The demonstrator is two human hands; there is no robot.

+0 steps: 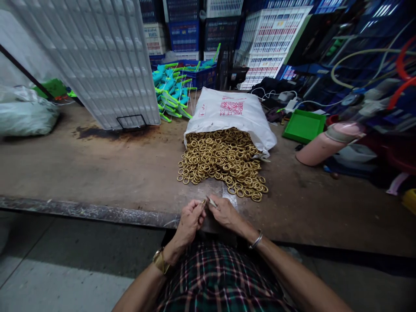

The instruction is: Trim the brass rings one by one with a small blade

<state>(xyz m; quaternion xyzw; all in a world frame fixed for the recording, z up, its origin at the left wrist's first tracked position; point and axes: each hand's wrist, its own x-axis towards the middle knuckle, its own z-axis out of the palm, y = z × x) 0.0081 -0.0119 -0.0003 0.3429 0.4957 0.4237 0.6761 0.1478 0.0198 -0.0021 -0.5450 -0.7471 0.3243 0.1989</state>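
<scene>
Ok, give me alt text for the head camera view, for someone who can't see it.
A left hand and right hand pinch small items at the edge of a worktable. Beyond, gold-coloured rings spill from a printed white sack, beside a green tray.

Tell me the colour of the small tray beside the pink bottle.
The tray is bright green, seen in the head view.

Rings [221, 160] in and before sack [227, 110] — bottle [325, 145] right.

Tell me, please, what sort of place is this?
Probably a small workshop or factory: many gold-coloured rings lie before a white bag on a worn workbench, with plastic crates stacked behind.
</scene>
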